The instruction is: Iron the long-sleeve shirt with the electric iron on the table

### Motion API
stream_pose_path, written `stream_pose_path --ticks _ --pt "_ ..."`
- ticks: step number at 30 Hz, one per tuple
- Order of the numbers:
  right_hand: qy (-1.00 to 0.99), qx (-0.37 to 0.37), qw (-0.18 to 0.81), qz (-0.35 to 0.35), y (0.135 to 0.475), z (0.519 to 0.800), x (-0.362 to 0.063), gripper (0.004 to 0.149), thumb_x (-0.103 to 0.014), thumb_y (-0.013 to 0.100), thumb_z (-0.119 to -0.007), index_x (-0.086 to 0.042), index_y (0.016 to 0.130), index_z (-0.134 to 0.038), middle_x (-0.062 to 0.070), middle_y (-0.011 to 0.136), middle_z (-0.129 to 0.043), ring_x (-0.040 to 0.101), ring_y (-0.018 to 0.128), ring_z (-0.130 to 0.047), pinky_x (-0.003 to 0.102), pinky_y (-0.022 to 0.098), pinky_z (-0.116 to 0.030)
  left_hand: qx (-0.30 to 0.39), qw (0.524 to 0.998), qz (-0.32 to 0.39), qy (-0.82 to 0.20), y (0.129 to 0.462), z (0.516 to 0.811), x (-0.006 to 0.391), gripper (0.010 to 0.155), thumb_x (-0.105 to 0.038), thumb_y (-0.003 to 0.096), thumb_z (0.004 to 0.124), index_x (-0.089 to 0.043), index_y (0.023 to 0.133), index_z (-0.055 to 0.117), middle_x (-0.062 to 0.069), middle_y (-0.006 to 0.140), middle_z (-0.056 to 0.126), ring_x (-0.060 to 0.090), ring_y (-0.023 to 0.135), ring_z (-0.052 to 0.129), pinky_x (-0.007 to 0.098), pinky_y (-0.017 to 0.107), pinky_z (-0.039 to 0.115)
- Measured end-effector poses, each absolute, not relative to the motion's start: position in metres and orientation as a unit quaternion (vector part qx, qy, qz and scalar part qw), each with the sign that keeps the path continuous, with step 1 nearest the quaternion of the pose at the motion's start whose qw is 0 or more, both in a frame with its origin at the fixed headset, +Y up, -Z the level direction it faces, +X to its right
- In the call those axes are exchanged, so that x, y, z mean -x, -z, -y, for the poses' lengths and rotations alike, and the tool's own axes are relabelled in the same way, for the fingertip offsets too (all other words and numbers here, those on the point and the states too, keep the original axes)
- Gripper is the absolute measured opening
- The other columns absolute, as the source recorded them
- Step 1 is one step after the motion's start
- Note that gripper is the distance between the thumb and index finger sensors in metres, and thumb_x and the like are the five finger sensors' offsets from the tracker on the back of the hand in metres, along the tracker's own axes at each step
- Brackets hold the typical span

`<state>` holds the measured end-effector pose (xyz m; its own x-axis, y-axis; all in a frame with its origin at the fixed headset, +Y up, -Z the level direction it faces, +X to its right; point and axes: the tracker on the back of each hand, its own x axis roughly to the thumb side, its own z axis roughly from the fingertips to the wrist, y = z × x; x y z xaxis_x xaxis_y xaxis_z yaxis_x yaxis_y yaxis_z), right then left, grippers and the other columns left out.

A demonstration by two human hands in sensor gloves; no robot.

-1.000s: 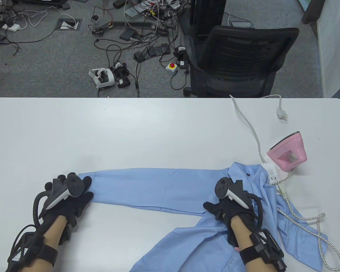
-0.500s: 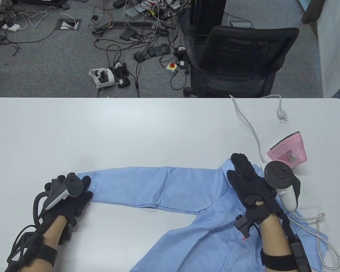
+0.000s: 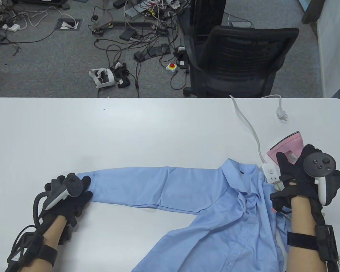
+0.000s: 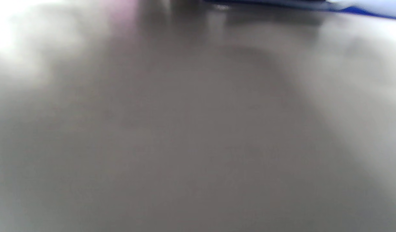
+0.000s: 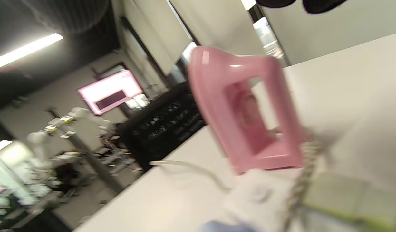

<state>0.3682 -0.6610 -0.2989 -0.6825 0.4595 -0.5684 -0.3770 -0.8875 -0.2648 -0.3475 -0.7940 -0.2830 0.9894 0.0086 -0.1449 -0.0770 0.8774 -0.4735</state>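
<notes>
A light blue long-sleeve shirt (image 3: 215, 209) lies on the white table (image 3: 130, 127), one sleeve (image 3: 147, 185) stretched out to the left. My left hand (image 3: 82, 188) rests on the cuff end of that sleeve, fingers spread. A pink electric iron (image 3: 289, 144) stands on its heel at the right, beside the collar. My right hand (image 3: 289, 167) is open just in front of the iron, fingers pointing at it and not holding it. The right wrist view shows the iron (image 5: 246, 109) close up with its handle free. The left wrist view is blurred, with only a blue strip of the shirt (image 4: 362, 8).
A white power strip (image 3: 272, 172) lies between the collar and the iron, with a white cable (image 3: 246, 119) running to a loose plug (image 3: 282, 114). The iron's braided cord (image 5: 301, 180) runs off beside the strip. A black chair (image 3: 238, 62) stands behind the table.
My right hand has left the shirt's shoulder, passed over the collar and moved right to the iron. The left hand has stayed on the cuff.
</notes>
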Motion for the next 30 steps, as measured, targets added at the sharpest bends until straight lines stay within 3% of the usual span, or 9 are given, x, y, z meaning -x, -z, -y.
stream_pose_path --ticks 3,9,13,15,18,20,24,27,30 --pt "-0.904 0.378 0.196 0.031 0.314 0.681 -0.383 0.099 -0.071 0.031 -0.064 -0.018 0.1 -0.016 0.012 0.101 -0.012 0.039 0.094 -0.044 0.055 0.064 -0.055 0.245 0.967 -0.07 -0.018 0.283 0.794 0.347 0.059 -0.066 0.0516 0.049 -0.054 0.104 0.025 -0.001 0.121 0.009 0.03 0.108 0.004 0.063 0.069 0.002" --pt "-0.895 0.404 0.187 0.024 0.337 0.706 -0.399 0.095 -0.067 0.031 -0.069 -0.024 0.099 -0.02 0.007 0.102 -0.021 0.035 0.09 -0.055 0.052 0.061 -0.06 0.243 0.967 -0.069 -0.014 0.282 0.794 0.347 0.058 -0.065 0.0518 0.048 -0.054 0.104 0.025 -0.001 0.121 0.009 0.03 0.108 0.004 0.063 0.069 0.002" --pt "-0.876 0.403 0.265 0.022 0.347 0.716 -0.409 0.08 -0.061 0.035 -0.072 -0.026 0.097 -0.034 0.004 0.1 -0.037 0.032 0.087 -0.067 0.051 0.06 -0.065 0.242 0.968 -0.068 -0.013 0.282 0.795 0.346 0.058 -0.064 0.0519 0.048 -0.053 0.104 0.024 0.0 0.121 0.009 0.03 0.108 0.004 0.063 0.069 0.002" --pt "-0.862 0.403 0.307 0.033 0.349 0.72 -0.414 0.07 -0.059 0.034 -0.076 -0.026 0.09 -0.05 0.004 0.096 -0.049 0.031 0.084 -0.071 0.05 0.058 -0.067 0.242 0.968 -0.068 -0.011 0.282 0.795 0.346 0.059 -0.064 0.052 0.048 -0.053 0.104 0.024 0.0 0.121 0.009 0.03 0.108 0.004 0.063 0.069 0.002" --pt "-0.868 0.388 0.311 -0.008 0.354 0.723 -0.419 0.053 -0.056 0.034 -0.08 -0.028 0.076 -0.063 0.001 0.088 -0.063 0.03 0.078 -0.079 0.05 0.055 -0.072 0.242 0.968 -0.068 -0.012 0.282 0.795 0.345 0.058 -0.064 0.0519 0.048 -0.053 0.104 0.024 0.0 0.121 0.009 0.03 0.108 0.004 0.063 0.069 0.002" --pt "-0.868 0.389 0.309 -0.022 0.356 0.724 -0.418 0.049 -0.057 0.033 -0.081 -0.028 0.069 -0.067 0.001 0.083 -0.07 0.03 0.074 -0.083 0.051 0.054 -0.073 0.242 0.968 -0.068 -0.012 0.282 0.795 0.345 0.058 -0.064 0.0519 0.048 -0.053 0.104 0.024 0.0 0.121 0.009 0.03 0.108 0.004 0.063 0.069 0.002" --pt "-0.863 0.375 0.312 -0.13 0.358 0.725 -0.415 0.052 -0.066 0.035 -0.075 -0.033 0.072 -0.06 0.002 0.085 -0.067 0.032 0.079 -0.078 0.053 0.057 -0.068 0.241 0.968 -0.068 -0.007 0.282 0.795 0.344 0.058 -0.064 0.0519 0.048 -0.053 0.104 0.024 0.0 0.121 0.009 0.03 0.108 0.004 0.063 0.069 0.002" --pt "-0.869 0.392 0.291 -0.083 0.356 0.721 -0.414 0.055 -0.067 0.031 -0.077 -0.032 0.074 -0.071 0.004 0.082 -0.077 0.035 0.076 -0.084 0.054 0.054 -0.071 0.24 0.968 -0.068 -0.004 0.282 0.795 0.344 0.058 -0.064 0.052 0.047 -0.053 0.104 0.024 0.0 0.121 0.009 0.03 0.108 0.004 0.063 0.069 0.002" --pt "-0.869 0.368 0.331 -0.03 0.35 0.713 -0.412 0.053 -0.061 0.03 -0.083 -0.029 0.071 -0.076 0.002 0.083 -0.078 0.034 0.076 -0.084 0.052 0.053 -0.074 0.24 0.968 -0.069 -0.003 0.282 0.795 0.344 0.059 -0.064 0.052 0.047 -0.053 0.104 0.024 0.0 0.121 0.009 0.03 0.108 0.004 0.063 0.069 0.002"
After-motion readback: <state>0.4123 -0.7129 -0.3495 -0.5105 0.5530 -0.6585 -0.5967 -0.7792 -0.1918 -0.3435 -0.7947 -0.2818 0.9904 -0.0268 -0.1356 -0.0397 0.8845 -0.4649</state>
